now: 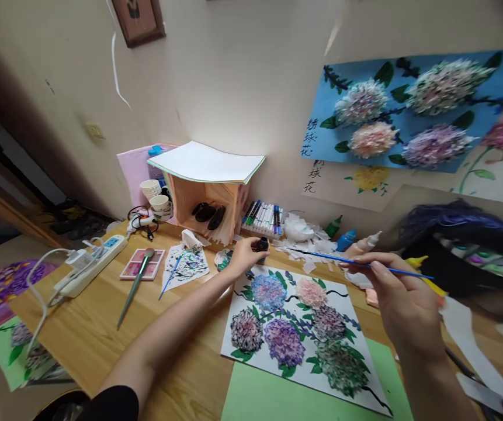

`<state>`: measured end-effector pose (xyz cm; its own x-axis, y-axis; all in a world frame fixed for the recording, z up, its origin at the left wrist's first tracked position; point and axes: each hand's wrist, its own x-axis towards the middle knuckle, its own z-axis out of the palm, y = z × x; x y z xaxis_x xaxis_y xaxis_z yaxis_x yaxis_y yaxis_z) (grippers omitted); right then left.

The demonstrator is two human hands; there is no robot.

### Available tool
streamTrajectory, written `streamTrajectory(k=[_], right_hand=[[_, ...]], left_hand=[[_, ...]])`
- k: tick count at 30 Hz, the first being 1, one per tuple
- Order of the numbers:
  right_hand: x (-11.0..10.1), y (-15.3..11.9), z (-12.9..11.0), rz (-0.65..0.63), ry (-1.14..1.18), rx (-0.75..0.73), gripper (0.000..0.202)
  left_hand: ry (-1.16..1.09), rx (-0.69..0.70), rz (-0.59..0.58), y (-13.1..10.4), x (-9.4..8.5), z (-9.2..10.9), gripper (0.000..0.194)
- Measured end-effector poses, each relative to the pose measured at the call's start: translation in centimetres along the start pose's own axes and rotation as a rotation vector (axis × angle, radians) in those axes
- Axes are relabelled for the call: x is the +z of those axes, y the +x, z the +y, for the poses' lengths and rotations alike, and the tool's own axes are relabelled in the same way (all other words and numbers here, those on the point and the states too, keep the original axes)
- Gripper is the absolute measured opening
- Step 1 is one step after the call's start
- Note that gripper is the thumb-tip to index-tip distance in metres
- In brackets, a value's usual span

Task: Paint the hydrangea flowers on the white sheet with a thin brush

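The white sheet [271,365] lay on the bench [203,362] in front of the person, partly over a green sheet [273,394], and it looked well advanced. Six textured flower clusters stood out on it, in blue, pale pink, purple, green and two darker, pink-flecked mixes. Green leaves surrounded them, small purple sprigs ran between, and dark curving lines reached toward the edges. White paper showed around these, and no lettering could be seen there (the blue picture [325,146] on the wall, with similar blooms, did carry some). Whether any line or leaf was unfinished could not be told from this view.

The left hand [246,255] had its fingers closed around a small dark bottle [262,244], just beyond the sheet's far edge; whether the bottle was open was unclear. The right hand [402,292] gripped a slim blue brush [334,257] between thumb and fingers, its dark tip pointing toward the bottle but apart from it. The tip was not on the sheet.

Near the left arm, a second blue brush [171,275] rested on a paint-marked paper [194,270], and a thick brush [135,295] lay partly across a pink palette [131,266]. Markers [263,217] and torn white scraps [316,245] lay farther back.
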<state>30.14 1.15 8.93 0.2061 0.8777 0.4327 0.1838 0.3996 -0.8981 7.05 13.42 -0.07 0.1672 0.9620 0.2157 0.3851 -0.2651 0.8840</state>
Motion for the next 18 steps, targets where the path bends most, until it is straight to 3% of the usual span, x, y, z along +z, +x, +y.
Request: streamTrajectory(k=[7, 11, 13, 15, 18], right_hand=[[0.0, 0.4, -0.5, 0.086, 0.054, 0.08, 0.015], [0.1, 0.3, -0.2, 0.104, 0.058, 0.094, 0.014], [0.2, 0.2, -0.3, 0.118, 0.071, 0.096, 0.014], [0.3, 0.1, -0.5, 0.133, 0.091, 0.113, 0.013], [0.9, -0.2, -0.9, 0.141, 0.124, 0.154, 0.01]], left_hand=[[0.086, 0.026, 0.011, 1.4, 2.0, -1.3, 0.03], [0.157, 0.065, 0.022, 0.0, 1.1, -0.2, 0.044], [0.196, 0.091, 0.048, -1.7, -1.1, 0.6, 0.045], [0.23, 0.118, 0.098, -3.6, -4.7, 1.1, 0.034], [0.482, 0.2, 0.342, -5.4, -11.5, 0.5, 0.026]])
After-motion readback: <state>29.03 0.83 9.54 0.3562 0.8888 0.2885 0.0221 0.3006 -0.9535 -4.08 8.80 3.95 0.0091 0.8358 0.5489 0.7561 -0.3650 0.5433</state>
